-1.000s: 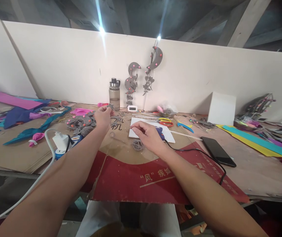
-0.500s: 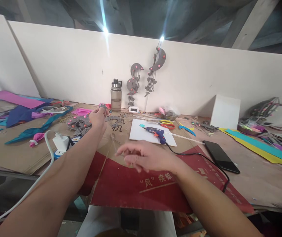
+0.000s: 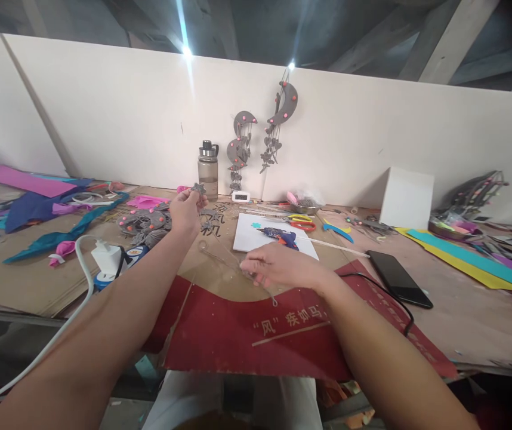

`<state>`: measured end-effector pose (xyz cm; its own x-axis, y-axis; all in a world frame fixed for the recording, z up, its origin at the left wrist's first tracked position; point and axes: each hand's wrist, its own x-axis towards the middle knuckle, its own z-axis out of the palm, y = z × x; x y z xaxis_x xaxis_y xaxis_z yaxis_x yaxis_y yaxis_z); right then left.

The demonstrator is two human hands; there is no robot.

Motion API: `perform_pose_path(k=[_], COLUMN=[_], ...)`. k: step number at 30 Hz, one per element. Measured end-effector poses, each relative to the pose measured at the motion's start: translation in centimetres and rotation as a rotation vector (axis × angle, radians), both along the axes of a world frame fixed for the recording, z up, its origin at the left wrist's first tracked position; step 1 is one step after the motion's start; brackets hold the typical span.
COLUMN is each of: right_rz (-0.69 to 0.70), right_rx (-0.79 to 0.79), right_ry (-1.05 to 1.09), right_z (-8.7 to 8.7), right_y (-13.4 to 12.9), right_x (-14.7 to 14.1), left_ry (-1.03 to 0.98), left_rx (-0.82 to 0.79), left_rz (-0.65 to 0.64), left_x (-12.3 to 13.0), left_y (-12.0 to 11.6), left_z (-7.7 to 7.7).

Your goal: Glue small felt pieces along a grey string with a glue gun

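My left hand (image 3: 187, 209) is raised over the cardboard, its fingers pinched on a small grey star-shaped piece (image 3: 199, 188). Nearer me, my right hand (image 3: 278, 266) has its fingertips closed around a thin grey cord (image 3: 222, 258). One looped end of the cord is to the left of that hand, and another looped end hangs below the fingers over the red print. Other fine strands run between the two hands, partly blurred. Behind the right hand lies a blue glue gun (image 3: 278, 236) on a white board (image 3: 249, 239), its handle partly hidden.
A grey pile with pink beads (image 3: 144, 222) lies left, beside a white charger (image 3: 106, 257). A water bottle (image 3: 208, 170) stands against the wall. Scissors (image 3: 303, 224) lie behind the glue gun, a phone (image 3: 399, 278) to the right. Grey moon ornaments (image 3: 285, 104) hang on the wall.
My right hand has shifted right and its fingers have closed on the cord. My left hand has risen slightly to the right with the star-shaped piece.
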<state>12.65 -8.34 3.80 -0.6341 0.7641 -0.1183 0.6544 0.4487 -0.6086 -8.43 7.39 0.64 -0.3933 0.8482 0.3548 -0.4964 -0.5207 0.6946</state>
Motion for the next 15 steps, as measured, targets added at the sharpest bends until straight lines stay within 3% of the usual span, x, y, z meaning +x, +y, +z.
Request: perform_pose_path(k=[3,10,12,15], right_rz=[-0.048,0.033,-0.039,-0.261], right_rx=[-0.091,-0.335,-0.324,-0.230], right_ry=[0.042,0.010,0.021,0.038], right_z=[-0.1,1.6,1.8,1.6], right_y=[0.5,0.9,1.4,2.7], right_x=[0.7,2.9,3.7,5.3], left_ry=[-0.123,-0.351,-0.358,-0.358], left_rx=[-0.014,-0.048,-0.027,-0.027], left_rz=[-0.020,-0.105,-0.144,-0.190], left_x=[-0.9,-2.2,-1.9,-1.7], left_y=[0.2,-0.3,-0.6,-0.9], left_z=[0.5,1.5,1.6,1.7])
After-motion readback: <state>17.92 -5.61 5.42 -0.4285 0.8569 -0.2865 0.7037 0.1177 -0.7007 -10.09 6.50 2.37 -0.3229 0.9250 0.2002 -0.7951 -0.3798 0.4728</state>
